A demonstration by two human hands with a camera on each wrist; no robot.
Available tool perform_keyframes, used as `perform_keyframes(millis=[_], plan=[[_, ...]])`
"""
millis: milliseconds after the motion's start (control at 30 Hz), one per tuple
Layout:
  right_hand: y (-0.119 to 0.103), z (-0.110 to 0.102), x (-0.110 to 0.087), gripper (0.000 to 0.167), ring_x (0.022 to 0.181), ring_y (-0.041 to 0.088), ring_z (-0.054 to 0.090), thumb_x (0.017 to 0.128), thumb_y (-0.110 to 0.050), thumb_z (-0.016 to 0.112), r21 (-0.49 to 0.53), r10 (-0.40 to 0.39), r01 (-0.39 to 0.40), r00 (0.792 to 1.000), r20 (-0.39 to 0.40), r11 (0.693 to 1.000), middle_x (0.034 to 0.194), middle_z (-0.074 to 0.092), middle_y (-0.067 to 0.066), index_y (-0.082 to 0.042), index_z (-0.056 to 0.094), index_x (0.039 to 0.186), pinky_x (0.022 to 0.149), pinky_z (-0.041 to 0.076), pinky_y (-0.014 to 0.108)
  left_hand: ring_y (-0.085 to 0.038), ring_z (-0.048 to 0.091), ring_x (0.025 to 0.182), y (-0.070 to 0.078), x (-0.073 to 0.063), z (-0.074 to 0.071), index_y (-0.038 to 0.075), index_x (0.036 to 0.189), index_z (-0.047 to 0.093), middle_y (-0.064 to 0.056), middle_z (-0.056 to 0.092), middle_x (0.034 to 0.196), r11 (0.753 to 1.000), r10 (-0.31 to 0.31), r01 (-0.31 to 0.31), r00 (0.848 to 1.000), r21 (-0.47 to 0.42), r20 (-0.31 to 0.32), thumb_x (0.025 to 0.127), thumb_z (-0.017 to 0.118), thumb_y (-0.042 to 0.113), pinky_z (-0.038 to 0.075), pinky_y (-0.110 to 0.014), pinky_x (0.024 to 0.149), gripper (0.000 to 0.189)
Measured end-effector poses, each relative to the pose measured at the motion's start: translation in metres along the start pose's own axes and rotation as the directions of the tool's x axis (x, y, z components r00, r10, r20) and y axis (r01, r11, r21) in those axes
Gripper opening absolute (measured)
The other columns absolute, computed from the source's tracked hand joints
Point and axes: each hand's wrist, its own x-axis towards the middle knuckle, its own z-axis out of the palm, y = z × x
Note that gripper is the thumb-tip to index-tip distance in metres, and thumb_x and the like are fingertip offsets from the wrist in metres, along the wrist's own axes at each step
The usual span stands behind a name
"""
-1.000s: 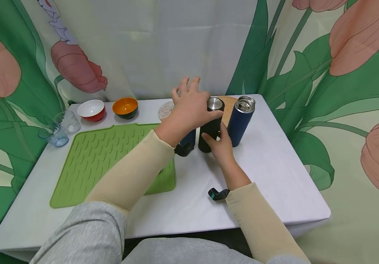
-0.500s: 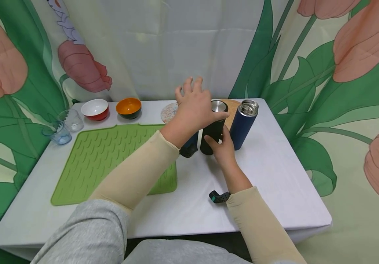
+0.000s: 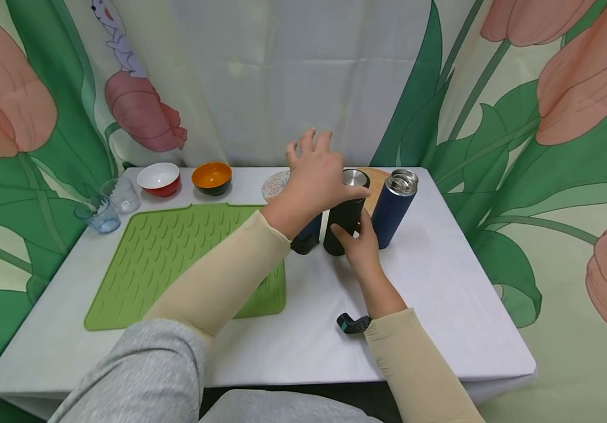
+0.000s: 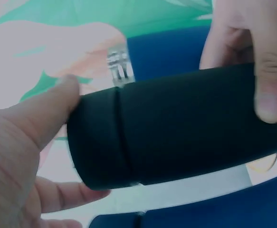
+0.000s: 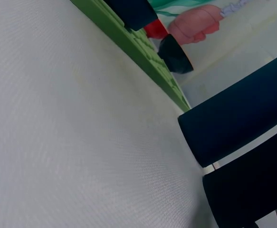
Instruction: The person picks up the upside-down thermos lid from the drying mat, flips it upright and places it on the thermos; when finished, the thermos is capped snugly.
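Note:
My right hand (image 3: 362,248) holds the lower body of an upright black thermos flask (image 3: 339,222), thumb on the near side. At its top, my left hand (image 3: 315,177) pinches the black lid (image 4: 96,140), which has a silver top. In the left wrist view the thumb lies on one side of the lid and a fingertip on the other; in the head view other fingers stick up, spread. The lid sits on the flask with a thin seam. Right of it stands a dark blue flask (image 3: 389,214) without a lid, its steel neck showing. Another blue flask (image 5: 238,118) is partly hidden behind my left wrist.
A green mat (image 3: 192,264) covers the table's left half. Behind it are a red-and-white bowl (image 3: 159,176), an orange bowl (image 3: 212,175) and two clear glasses (image 3: 103,217). A round wooden board (image 3: 377,181) and a patterned disc (image 3: 274,185) lie behind the flasks.
Both hands stay at the black flask with nearly the same hold. The whole scene has slid slightly down and right in the head view.

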Motion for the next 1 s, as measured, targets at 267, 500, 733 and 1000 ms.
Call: perform_keyframes(millis=[267, 500, 733, 1000], plan=[[-0.003, 0.004, 0.004, 0.070, 0.148, 0.029, 0.046, 0.096, -0.045, 0.078, 0.025, -0.004, 0.004, 1.000, 0.019, 1.000, 0.159, 0.049, -0.004, -0.045, 0.042, 0.156, 0.121, 0.038, 0.060, -0.035, 0.005, 0.164, -0.006, 0.009, -0.017, 0.030, 0.095, 0.071, -0.003, 0.017, 0.178, 0.998, 0.058, -0.053, 0.988, -0.039, 0.146, 0.089, 0.071, 0.070, 0.019, -0.062, 0.124, 0.040], [-0.002, 0.005, 0.007, 0.070, 0.151, 0.030, 0.043, 0.097, -0.048, 0.077, -0.001, -0.003, 0.004, 0.998, 0.063, 1.000, 0.162, 0.046, -0.006, -0.048, 0.040, 0.157, 0.122, 0.036, 0.062, -0.038, 0.002, 0.164, 0.000, 0.008, -0.025, 0.034, 0.119, 0.076, -0.006, 0.018, 0.176, 0.994, -0.016, -0.003, 0.986, 0.113, 0.165, 0.083, 0.059, 0.090, 0.013, -0.066, 0.126, 0.070], [-0.003, -0.002, 0.004, 0.071, 0.149, 0.027, 0.045, 0.096, -0.047, 0.078, -0.002, 0.043, -0.043, 0.998, 0.055, 0.999, 0.161, 0.047, -0.008, -0.045, 0.042, 0.157, 0.121, 0.040, 0.061, -0.032, 0.007, 0.163, 0.014, 0.008, -0.020, 0.033, 0.115, 0.078, -0.003, 0.018, 0.176, 0.994, 0.011, -0.031, 0.985, 0.108, 0.175, 0.087, 0.065, 0.081, 0.016, -0.063, 0.127, 0.056], [-0.005, -0.007, 0.001, 0.072, 0.146, 0.028, 0.047, 0.095, -0.046, 0.080, 0.000, 0.047, -0.047, 0.998, 0.044, 0.999, 0.159, 0.049, -0.005, -0.042, 0.043, 0.157, 0.118, 0.043, 0.060, -0.033, 0.007, 0.162, 0.016, 0.007, -0.024, 0.035, 0.116, 0.076, -0.003, 0.022, 0.174, 0.991, 0.056, -0.079, 0.979, 0.110, 0.196, 0.089, 0.066, 0.078, 0.013, -0.065, 0.128, 0.052]])
